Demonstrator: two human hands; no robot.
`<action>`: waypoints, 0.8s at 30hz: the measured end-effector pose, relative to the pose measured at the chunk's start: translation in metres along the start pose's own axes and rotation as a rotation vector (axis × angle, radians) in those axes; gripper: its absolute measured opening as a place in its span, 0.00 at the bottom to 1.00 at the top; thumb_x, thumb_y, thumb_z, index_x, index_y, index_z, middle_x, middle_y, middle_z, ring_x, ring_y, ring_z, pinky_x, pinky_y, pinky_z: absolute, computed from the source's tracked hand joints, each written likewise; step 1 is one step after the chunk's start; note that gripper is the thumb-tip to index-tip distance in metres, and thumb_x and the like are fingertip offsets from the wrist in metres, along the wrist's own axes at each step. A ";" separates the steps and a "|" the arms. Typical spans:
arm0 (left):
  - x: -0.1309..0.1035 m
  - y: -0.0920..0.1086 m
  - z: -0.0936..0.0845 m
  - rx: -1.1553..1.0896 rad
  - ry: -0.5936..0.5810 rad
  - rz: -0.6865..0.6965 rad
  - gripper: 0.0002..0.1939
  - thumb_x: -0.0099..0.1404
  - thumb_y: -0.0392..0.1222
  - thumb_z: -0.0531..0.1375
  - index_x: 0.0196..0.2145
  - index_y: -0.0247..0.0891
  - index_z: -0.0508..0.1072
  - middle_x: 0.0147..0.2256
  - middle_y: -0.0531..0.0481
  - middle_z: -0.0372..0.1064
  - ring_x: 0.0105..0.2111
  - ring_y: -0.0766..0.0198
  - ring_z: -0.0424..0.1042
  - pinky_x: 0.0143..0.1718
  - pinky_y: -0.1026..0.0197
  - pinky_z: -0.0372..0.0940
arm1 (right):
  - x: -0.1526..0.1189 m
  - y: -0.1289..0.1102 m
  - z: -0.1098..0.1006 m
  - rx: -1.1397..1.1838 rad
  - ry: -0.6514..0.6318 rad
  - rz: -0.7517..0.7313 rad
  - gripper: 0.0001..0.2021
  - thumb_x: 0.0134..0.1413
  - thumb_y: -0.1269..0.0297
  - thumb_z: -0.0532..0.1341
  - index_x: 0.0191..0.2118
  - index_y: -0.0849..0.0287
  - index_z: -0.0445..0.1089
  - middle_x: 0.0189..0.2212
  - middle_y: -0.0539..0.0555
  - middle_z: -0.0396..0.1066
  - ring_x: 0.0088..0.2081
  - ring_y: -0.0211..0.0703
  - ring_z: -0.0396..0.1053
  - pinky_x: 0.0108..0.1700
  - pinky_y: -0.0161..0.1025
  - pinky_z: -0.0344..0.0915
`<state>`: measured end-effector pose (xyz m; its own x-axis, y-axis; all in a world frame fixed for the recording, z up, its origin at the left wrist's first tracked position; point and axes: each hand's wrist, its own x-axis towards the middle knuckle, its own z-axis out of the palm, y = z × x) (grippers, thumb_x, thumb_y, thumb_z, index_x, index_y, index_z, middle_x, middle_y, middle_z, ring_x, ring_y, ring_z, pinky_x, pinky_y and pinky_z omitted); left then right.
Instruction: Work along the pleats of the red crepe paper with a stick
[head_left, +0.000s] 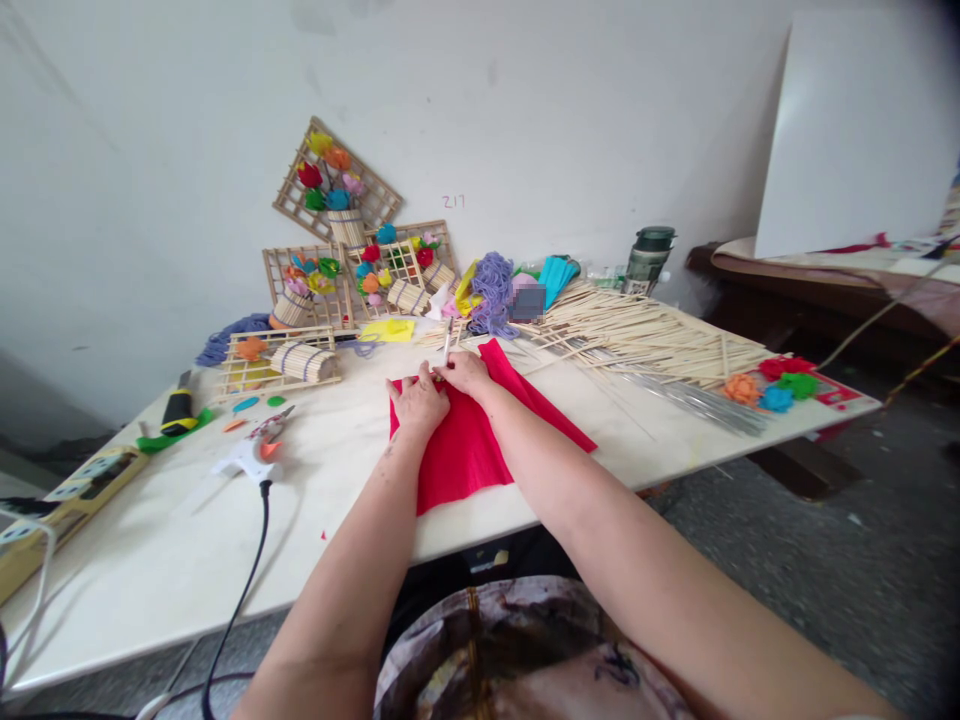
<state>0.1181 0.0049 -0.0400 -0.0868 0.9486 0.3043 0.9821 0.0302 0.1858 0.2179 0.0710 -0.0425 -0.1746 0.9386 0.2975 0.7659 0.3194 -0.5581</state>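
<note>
A sheet of red crepe paper (466, 455) lies on the white table in front of me. My left hand (420, 403) rests on its upper left part, fingers spread and pressing it down. Close beside it, my right hand (463, 373) is closed around a slim whitish pen (448, 338), which stands nearly upright. The pen's lower end and what lies under the fingertips are hidden. To the right of my right hand, a folded strip of the red paper slants across the table.
A glue gun (259, 450) with a black cord, a utility knife (178, 408) and a power strip (71, 500) are on the left. Stick lattices with paper flowers (337, 185) lean at the wall. Bamboo sticks (645, 335), purple yarn (493, 285) and a dark bottle (649, 255) occupy the back right.
</note>
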 end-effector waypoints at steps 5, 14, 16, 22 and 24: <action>0.001 -0.001 0.002 0.006 0.010 -0.006 0.33 0.57 0.46 0.50 0.59 0.31 0.49 0.47 0.37 0.67 0.53 0.50 0.58 0.56 0.39 0.35 | 0.000 0.000 -0.002 -0.014 0.017 -0.016 0.16 0.50 0.52 0.54 0.38 0.54 0.72 0.37 0.53 0.73 0.39 0.43 0.68 0.37 0.35 0.62; 0.001 -0.003 0.002 -0.014 0.013 -0.004 0.34 0.57 0.46 0.50 0.59 0.31 0.49 0.46 0.36 0.67 0.53 0.50 0.58 0.56 0.38 0.36 | -0.003 -0.004 -0.004 -0.042 0.002 -0.028 0.17 0.50 0.50 0.54 0.38 0.53 0.73 0.36 0.52 0.73 0.39 0.42 0.69 0.37 0.34 0.61; 0.001 -0.003 0.001 -0.022 0.012 -0.007 0.34 0.57 0.45 0.50 0.59 0.30 0.49 0.46 0.36 0.67 0.53 0.50 0.58 0.56 0.38 0.36 | -0.004 -0.005 -0.004 -0.046 -0.004 -0.039 0.17 0.50 0.49 0.54 0.38 0.53 0.73 0.37 0.52 0.73 0.39 0.42 0.69 0.37 0.34 0.62; 0.001 -0.005 0.001 -0.040 0.009 -0.021 0.34 0.57 0.42 0.49 0.60 0.29 0.47 0.46 0.35 0.67 0.53 0.51 0.58 0.56 0.38 0.38 | -0.006 -0.005 -0.004 -0.064 0.022 -0.076 0.17 0.51 0.49 0.53 0.38 0.53 0.73 0.37 0.52 0.73 0.39 0.43 0.69 0.37 0.35 0.62; 0.001 -0.005 0.002 -0.045 0.011 -0.027 0.34 0.57 0.42 0.49 0.60 0.29 0.47 0.46 0.35 0.67 0.53 0.51 0.58 0.56 0.39 0.38 | -0.006 -0.006 -0.003 -0.074 0.010 -0.076 0.17 0.51 0.49 0.54 0.38 0.53 0.73 0.37 0.52 0.73 0.40 0.43 0.69 0.37 0.35 0.61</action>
<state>0.1134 0.0067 -0.0423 -0.1149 0.9442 0.3086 0.9709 0.0410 0.2361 0.2169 0.0628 -0.0386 -0.2282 0.9105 0.3449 0.7945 0.3789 -0.4746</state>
